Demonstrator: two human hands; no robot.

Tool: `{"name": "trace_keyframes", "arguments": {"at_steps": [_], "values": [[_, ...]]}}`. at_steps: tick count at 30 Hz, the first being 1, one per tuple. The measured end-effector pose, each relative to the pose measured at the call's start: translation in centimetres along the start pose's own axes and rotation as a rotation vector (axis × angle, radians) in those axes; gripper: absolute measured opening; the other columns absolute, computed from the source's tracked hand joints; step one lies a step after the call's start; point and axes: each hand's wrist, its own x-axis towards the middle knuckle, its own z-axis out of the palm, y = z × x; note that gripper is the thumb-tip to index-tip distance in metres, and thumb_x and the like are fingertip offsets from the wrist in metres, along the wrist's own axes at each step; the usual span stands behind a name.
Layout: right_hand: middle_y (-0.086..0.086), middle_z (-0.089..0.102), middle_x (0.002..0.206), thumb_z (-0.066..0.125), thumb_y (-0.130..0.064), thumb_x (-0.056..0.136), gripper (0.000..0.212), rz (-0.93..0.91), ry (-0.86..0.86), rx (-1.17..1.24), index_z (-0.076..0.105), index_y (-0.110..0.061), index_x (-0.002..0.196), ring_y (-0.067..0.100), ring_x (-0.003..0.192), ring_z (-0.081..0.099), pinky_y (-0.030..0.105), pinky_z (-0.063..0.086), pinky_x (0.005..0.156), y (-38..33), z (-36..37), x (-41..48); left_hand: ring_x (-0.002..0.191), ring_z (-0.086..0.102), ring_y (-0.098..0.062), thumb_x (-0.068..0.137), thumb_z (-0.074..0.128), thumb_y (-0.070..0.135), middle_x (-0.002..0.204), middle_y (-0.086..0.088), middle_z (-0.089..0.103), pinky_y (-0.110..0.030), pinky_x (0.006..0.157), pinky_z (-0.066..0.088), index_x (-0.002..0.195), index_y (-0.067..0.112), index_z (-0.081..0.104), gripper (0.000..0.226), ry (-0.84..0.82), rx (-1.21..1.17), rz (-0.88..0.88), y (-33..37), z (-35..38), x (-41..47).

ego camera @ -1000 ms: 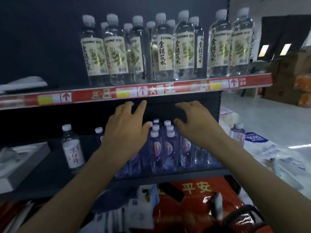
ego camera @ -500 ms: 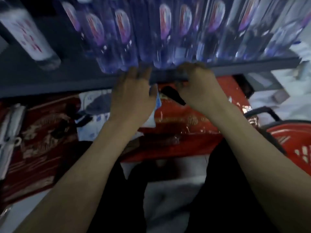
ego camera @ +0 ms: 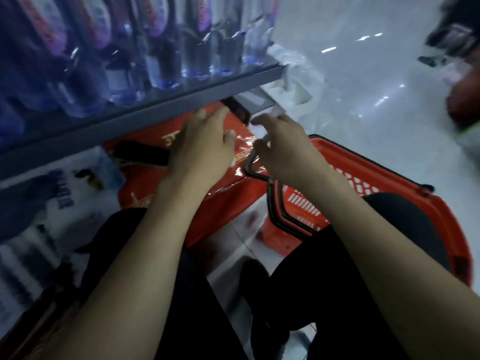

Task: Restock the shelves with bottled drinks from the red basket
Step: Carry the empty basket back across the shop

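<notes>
Hovering left hand (ego camera: 205, 149), right hand (ego camera: 284, 152), red basket (ego camera: 384, 175)

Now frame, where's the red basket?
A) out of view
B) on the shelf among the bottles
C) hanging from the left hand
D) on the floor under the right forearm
D: the red basket sits on the floor beneath the right forearm, and the left hand holds nothing above a red bag.
</notes>
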Motion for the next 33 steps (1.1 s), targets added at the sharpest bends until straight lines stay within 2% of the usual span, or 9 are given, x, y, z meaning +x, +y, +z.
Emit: {"name": "trace_keyframes", "arguments": {"at_steps": [5,9,14,19,23,25,28,31,33], "values": [[0.018,0.054,0.128,0.052,-0.017,0.095,0.044,0.203,0.067,-0.038,0.051,-0.016,0.139,0.036,0.117,0.055,0.037,0.043,0.096,9.7,-5.8,-5.9,0.107,0.061,-0.039,0.095,0.050,0.034,0.123,-0.015,0.057,-0.048,0.097,0.048,0.136,0.023,0.049,0.043,-0.034,0.019,0.175,7.5,2.8,0.0],[0.013,0.050,0.135,0.052,-0.022,0.098,0.045,0.246,0.136,0.021,0.047,-0.020,0.143,0.031,0.118,0.055,0.038,0.045,0.095,15.4,-9.5,-9.8,0.121,0.050,-0.040,0.096,0.053,0.030,0.131,-0.019,0.054,-0.047,0.098,0.045,0.140,0.020,0.050,0.045,-0.023,0.118,0.275,14.2,4.8,-0.9],[0.010,0.049,0.139,0.049,-0.025,0.101,0.043,0.383,0.235,0.080,0.045,-0.022,0.144,0.027,0.109,0.059,0.031,0.043,0.078,23.0,-12.3,-13.5,0.119,0.051,-0.043,0.096,0.052,0.031,0.128,-0.022,0.055,-0.052,0.097,0.046,0.140,0.019,0.050,0.047,-0.103,0.168,0.375,20.1,9.5,-0.6],[0.009,0.052,0.135,0.048,-0.024,0.102,0.040,0.571,0.239,0.103,0.048,-0.022,0.141,0.028,0.111,0.059,0.032,0.046,0.078,29.0,-12.2,-16.2,0.117,0.052,-0.043,0.095,0.050,0.038,0.128,-0.021,0.055,-0.052,0.094,0.048,0.140,0.023,0.048,0.048,-0.166,0.220,0.401,21.8,14.0,0.9],[0.015,0.055,0.131,0.047,-0.025,0.097,0.043,0.790,0.192,0.099,0.050,-0.020,0.140,0.036,0.109,0.061,0.048,0.054,0.091,33.8,-9.3,-17.6,0.121,0.048,-0.049,0.092,0.048,0.042,0.132,-0.030,0.049,-0.055,0.102,0.041,0.144,0.021,0.041,0.056,-0.251,0.287,0.167,16.3,17.1,1.7],[0.021,0.050,0.132,0.050,-0.030,0.094,0.047,0.935,0.143,0.127,0.047,-0.018,0.140,0.044,0.109,0.058,0.054,0.051,0.094,36.2,-7.3,-18.1,0.130,0.042,-0.050,0.095,0.053,0.040,0.142,-0.031,0.042,-0.053,0.107,0.034,0.151,0.019,0.028,0.065,-0.377,0.355,-0.029,13.2,18.9,2.1],[0.026,0.039,0.139,0.052,-0.028,0.095,0.053,1.128,0.068,0.241,0.037,-0.014,0.144,0.050,0.115,0.052,0.054,0.044,0.102,38.5,-4.4,-18.3,0.136,0.039,-0.046,0.094,0.055,0.044,0.151,-0.028,0.036,-0.051,0.112,0.033,0.155,0.020,0.014,0.078,-0.490,0.340,-0.121,11.6,21.1,2.9],[0.027,0.032,0.142,0.052,-0.026,0.094,0.060,1.228,0.022,0.246,0.027,-0.018,0.149,0.053,0.119,0.048,0.055,0.039,0.105,39.9,-1.6,-17.8,0.135,0.037,-0.049,0.092,0.059,0.035,0.148,-0.031,0.036,-0.054,0.112,0.033,0.151,0.015,0.025,0.071,-0.418,0.363,-0.157,10.5,22.9,4.0],[0.025,0.033,0.140,0.050,-0.024,0.093,0.060,1.198,0.097,0.227,0.027,-0.024,0.148,0.054,0.116,0.050,0.056,0.040,0.103,40.5,-0.4,-17.0,0.135,0.030,-0.054,0.091,0.060,0.036,0.149,-0.033,0.028,-0.061,0.110,0.032,0.147,0.019,0.029,0.067,-0.386,0.457,-0.219,9.2,23.2,4.7]]}}
